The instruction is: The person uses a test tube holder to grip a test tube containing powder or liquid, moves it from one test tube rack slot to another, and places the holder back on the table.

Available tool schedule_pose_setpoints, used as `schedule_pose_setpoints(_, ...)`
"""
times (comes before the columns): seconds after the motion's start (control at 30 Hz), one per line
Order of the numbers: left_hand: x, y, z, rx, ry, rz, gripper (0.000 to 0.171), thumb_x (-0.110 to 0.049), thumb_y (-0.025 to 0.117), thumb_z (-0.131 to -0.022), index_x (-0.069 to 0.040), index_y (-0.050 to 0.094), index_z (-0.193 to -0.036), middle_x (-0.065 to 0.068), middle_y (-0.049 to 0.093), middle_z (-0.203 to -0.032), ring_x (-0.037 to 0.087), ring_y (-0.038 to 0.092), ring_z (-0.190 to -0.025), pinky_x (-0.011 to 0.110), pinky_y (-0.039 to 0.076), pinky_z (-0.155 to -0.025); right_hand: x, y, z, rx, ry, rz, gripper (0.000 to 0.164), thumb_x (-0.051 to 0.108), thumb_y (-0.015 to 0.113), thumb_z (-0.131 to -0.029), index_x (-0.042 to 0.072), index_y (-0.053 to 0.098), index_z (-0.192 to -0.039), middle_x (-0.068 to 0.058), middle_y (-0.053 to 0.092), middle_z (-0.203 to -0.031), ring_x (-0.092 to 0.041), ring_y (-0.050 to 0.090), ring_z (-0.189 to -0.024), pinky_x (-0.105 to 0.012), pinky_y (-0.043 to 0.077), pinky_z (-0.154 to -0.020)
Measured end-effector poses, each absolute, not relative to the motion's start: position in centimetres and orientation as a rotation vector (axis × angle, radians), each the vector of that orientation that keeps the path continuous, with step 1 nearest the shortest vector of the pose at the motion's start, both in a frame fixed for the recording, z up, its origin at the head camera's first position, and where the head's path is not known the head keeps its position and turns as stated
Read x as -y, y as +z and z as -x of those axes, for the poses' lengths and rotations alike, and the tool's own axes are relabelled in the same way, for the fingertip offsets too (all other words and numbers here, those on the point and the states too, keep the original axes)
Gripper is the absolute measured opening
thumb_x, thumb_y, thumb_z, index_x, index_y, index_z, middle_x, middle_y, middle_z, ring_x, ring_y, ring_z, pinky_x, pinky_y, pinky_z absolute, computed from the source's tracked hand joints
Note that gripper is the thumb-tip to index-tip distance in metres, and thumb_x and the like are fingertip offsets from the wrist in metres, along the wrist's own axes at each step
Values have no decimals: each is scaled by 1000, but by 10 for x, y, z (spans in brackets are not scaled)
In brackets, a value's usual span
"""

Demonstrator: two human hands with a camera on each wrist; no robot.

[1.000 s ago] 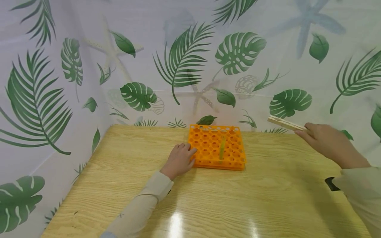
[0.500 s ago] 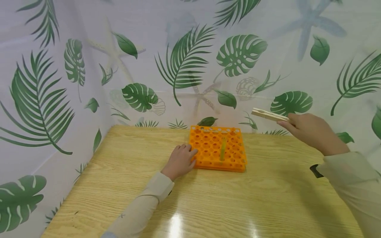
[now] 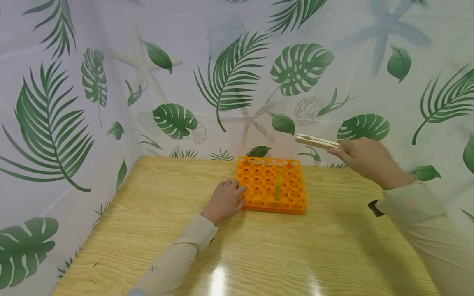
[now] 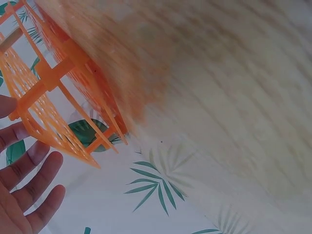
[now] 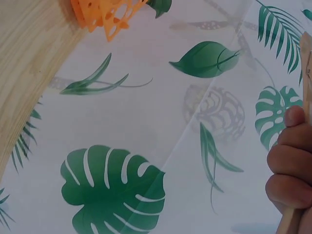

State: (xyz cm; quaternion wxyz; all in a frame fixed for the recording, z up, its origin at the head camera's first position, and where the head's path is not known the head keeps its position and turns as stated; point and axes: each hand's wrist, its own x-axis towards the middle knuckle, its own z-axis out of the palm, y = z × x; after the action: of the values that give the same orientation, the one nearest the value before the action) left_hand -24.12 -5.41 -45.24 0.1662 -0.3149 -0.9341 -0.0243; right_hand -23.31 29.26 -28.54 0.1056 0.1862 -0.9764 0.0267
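An orange plastic test tube rack point(image 3: 255, 191) stands on the wooden table. My left hand point(image 3: 224, 201) holds its front left corner, thumb and index finger about it. In the left wrist view the other fingers point(image 4: 41, 175) are spread loosely beside the rack point(image 4: 48, 78). One slim yellow-green, tube-like thing point(image 3: 278, 187) stands in the right half of the rack. My right hand point(image 3: 370, 160) grips a long wooden test tube clamp point(image 3: 316, 142) by its tail, fingers curled round it in the right wrist view. The clamp's notched tip points left, up behind and right of the rack, with nothing in it.
The wooden table point(image 3: 166, 246) runs up to a white curtain point(image 3: 177, 49) printed with green leaves and starfish. It hangs close behind the rack and along the left side. My right sleeve point(image 3: 414, 205) reaches over the table's right part.
My right hand has moved left with the wooden test tube clamp, rising a little, so that the tip nears the rack. My left hand and the rack have stayed put.
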Motion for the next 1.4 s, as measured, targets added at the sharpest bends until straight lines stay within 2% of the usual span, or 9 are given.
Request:
schedule_pose_setpoints(0.2, 54, -452, 241, 2654, -56, 898, 21, -29, 61, -89, -18, 61, -107, 3, 59, -93, 21, 56, -82, 36, 48, -78, -278, -290, 235, 2831, 92, -599, 41, 38, 51, -95, 13, 39, -65, 0, 33, -52, -13, 30, -45, -27, 25, -45)
schedule_pose_setpoints(0.67, 53, -451, 240, 2672, -66, 890, 22, -28, 61, -90, -18, 62, -110, 3, 60, -95, 21, 56, -83, 37, 48, -79, -265, -305, 237, 2774, 120, -705, 41, 39, 53, -94, 15, 37, -64, 5, 25, -53, -10, 26, -46, -25, 22, -47)
schedule_pose_setpoints(1.13, 53, -450, 239, 2693, -50, 876, 24, -30, 60, -91, -19, 62, -112, 3, 59, -96, 21, 56, -84, 36, 47, -80, -259, -321, 236, 2798, 146, -754, 36, 37, 54, -94, 16, 45, -66, 5, 30, -52, -9, 30, -47, -26, 30, -51)
schedule_pose_setpoints(1.4, 53, -450, 239, 2693, -31, 869, 23, -30, 59, -91, -20, 61, -112, 2, 59, -97, 20, 56, -85, 35, 47, -81, -258, -327, 236, 2799, 149, -782, 37, 35, 55, -93, 15, 43, -64, 5, 29, -52, -9, 31, -47, -27, 32, -53)
